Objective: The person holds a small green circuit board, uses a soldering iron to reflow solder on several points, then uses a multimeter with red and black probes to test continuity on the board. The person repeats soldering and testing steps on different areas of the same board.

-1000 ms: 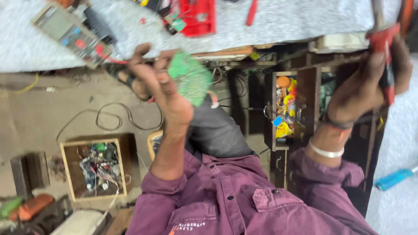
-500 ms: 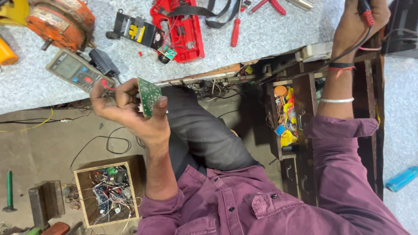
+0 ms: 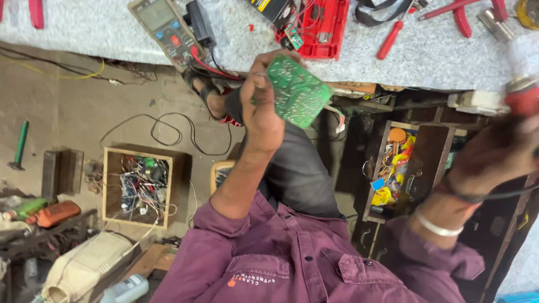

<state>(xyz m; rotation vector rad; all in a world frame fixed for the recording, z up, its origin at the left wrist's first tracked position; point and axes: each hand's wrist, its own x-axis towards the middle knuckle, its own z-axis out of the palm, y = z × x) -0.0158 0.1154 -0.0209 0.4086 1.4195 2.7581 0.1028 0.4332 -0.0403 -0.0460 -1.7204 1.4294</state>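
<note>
Grey speckled worktop (image 3: 101,33) runs along the top, above a dusty floor. Held up just below its edge is a green circuit board (image 3: 297,92), pinched tight by the left hand (image 3: 261,109). The right hand (image 3: 497,157) is blurry and wraps around a red-handled tool (image 3: 522,98). A multimeter (image 3: 165,31) lies on the worktop near the board. A wooden box of wires (image 3: 137,185) sits on the floor.
</note>
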